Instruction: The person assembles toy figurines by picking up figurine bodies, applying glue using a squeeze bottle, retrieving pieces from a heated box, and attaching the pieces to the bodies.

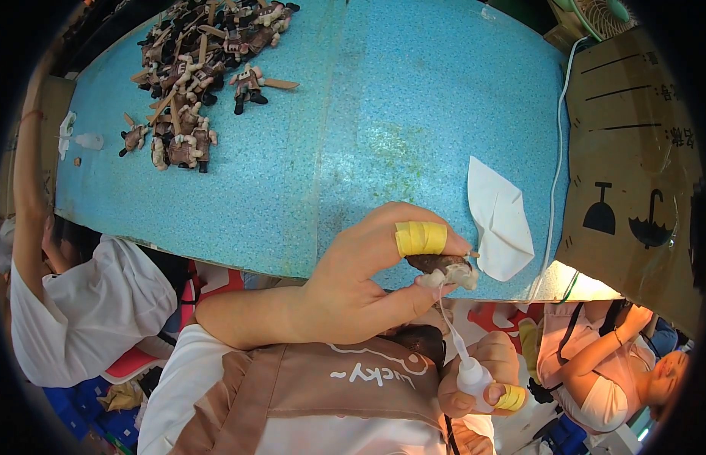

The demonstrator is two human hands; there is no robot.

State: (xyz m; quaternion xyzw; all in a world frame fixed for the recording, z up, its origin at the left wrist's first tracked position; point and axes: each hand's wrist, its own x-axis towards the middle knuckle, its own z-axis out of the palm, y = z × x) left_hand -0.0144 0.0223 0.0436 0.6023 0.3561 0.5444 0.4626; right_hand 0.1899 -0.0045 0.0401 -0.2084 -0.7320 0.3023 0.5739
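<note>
1. head view: figure (446, 272), brown and pale, is looking small and light, so a fingertip pinch is probably carrying it fine.
2. its thick body is seeming fairly firm; material is being hard to tell. little limbs are likely being the fragile parts, and a small tan bit is poking out by the fingertip.
3. brown body is probably offering the safest hold; limbs are looking too thin for hard gripping.
4. bottle (472, 374), white with a thin nozzle (452, 332), is looking light and squeezable, maybe a bit slippery. its body is giving the better hold; the nozzle is looking bendy.
5. figure is sitting at the fingertips of the left hand (368, 269), appearing over the near edge of the table (444, 98). right hand (498, 356) is resting lower and to the right of it.
6. nozzle is pointing up at the figure's underside; can't tell if touching or just apart.
7. left hand is pinching the figure, thumb below, fingers above, gap only figure-wide. right hand is curling round the bottle, fingers wrapping its body.
8. yellow tape (421, 238) is wrapping a left finger. white sheet (502, 220) is lying just beside the figure; pile (209, 61) of similar figures is lying well apart, far left.
</note>
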